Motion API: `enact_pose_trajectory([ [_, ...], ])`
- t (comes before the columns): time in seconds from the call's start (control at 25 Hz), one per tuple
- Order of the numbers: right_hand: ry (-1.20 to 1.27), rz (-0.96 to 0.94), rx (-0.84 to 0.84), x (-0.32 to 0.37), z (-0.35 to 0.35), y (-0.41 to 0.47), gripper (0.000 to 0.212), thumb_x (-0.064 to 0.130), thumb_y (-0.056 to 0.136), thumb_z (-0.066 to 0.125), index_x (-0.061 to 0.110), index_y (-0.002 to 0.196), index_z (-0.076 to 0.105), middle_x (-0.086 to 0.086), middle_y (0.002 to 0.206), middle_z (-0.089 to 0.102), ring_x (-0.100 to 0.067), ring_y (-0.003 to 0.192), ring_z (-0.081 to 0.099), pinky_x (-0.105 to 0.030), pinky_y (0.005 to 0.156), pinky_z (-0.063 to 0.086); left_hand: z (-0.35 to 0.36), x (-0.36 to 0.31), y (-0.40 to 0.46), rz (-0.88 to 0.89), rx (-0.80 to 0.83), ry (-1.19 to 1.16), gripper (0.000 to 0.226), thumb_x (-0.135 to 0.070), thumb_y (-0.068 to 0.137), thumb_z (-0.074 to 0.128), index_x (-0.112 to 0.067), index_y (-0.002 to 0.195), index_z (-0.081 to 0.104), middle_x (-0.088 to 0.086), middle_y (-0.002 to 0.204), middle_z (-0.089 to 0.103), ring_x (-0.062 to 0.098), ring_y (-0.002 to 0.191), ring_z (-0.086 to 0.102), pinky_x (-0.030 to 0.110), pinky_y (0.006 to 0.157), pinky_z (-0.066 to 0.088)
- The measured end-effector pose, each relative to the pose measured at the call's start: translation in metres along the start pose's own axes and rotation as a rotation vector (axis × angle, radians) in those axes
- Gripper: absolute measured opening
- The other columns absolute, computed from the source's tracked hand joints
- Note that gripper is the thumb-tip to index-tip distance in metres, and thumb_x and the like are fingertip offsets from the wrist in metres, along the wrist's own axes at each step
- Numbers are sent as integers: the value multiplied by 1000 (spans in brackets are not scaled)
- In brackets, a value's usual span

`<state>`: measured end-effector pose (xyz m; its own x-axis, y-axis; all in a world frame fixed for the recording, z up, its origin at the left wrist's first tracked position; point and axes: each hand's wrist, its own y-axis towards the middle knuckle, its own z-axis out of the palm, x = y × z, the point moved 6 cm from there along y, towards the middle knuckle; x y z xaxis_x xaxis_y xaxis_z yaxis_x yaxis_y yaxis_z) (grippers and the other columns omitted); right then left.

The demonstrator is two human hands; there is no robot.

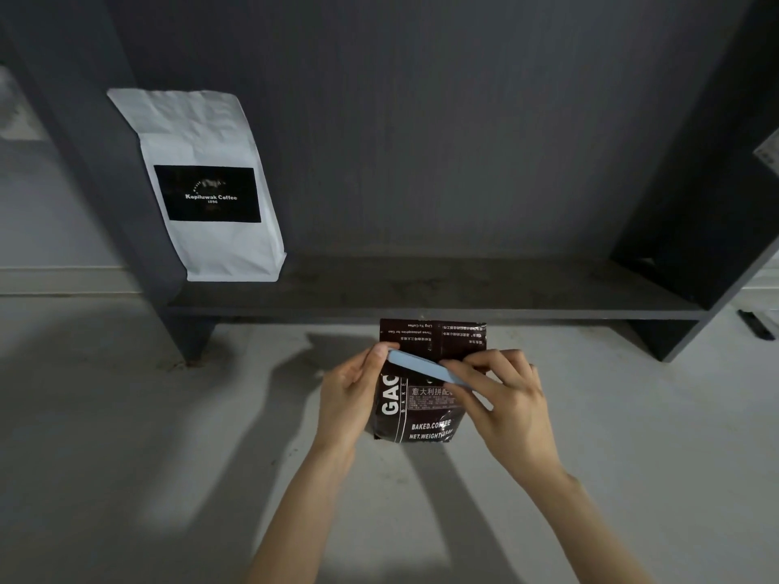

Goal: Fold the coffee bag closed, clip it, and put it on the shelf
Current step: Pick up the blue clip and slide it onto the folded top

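A dark brown coffee bag (421,419) with white lettering stands on the pale floor just in front of the shelf. Its top is folded over toward me, so the flap's print reads upside down. A long light blue clip (421,366) lies slanted across the fold. My left hand (352,398) holds the bag's left side, with its thumb at the clip's left end. My right hand (501,398) pinches the clip's right end with its fingers over the bag. The dark grey shelf board (442,288) runs wide behind the bag.
A white coffee bag (206,183) with a black label leans at the shelf's left end against the upright. The shelf's side panels stand at left (97,162) and right (691,204). A small dark object (754,324) lies on the floor at far right.
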<state>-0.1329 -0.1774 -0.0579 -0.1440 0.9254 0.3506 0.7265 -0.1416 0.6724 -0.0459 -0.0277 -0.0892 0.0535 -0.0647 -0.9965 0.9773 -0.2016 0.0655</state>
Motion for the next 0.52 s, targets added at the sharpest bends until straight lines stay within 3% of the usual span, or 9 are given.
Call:
enact_pose_trajectory([
  [0.16,37,5,4,0,-1,-4,22,31,82,51,27,100,63,15,92,47,-9,79,40,-25,59,40,2,0,0,-39,32,-25,18,-26,85,53,-31,76,67,-27,56,68,-12,61,61,1,52,42],
  [0.32,340,153,-15,6,-16,2,27,43,84,46,32,106,56,22,88,44,-8,82,50,-19,71,42,-2,3,4,-84,37,-25,18,-35,83,53,-34,71,65,-29,57,68,-16,63,60,3,56,44],
  [0.44,363,248,-5,-1,-23,8,25,38,78,53,27,97,63,22,85,46,-6,84,51,-7,74,39,0,2,5,-53,61,-4,21,-31,86,50,-36,73,65,-31,59,67,-17,65,59,-1,55,42],
  [0.52,404,283,85,-8,-18,5,17,34,73,63,31,89,65,19,95,50,3,87,51,-2,74,37,-3,3,8,-53,17,-12,18,-31,84,52,-36,73,66,-33,58,66,-19,65,58,-2,56,41],
])
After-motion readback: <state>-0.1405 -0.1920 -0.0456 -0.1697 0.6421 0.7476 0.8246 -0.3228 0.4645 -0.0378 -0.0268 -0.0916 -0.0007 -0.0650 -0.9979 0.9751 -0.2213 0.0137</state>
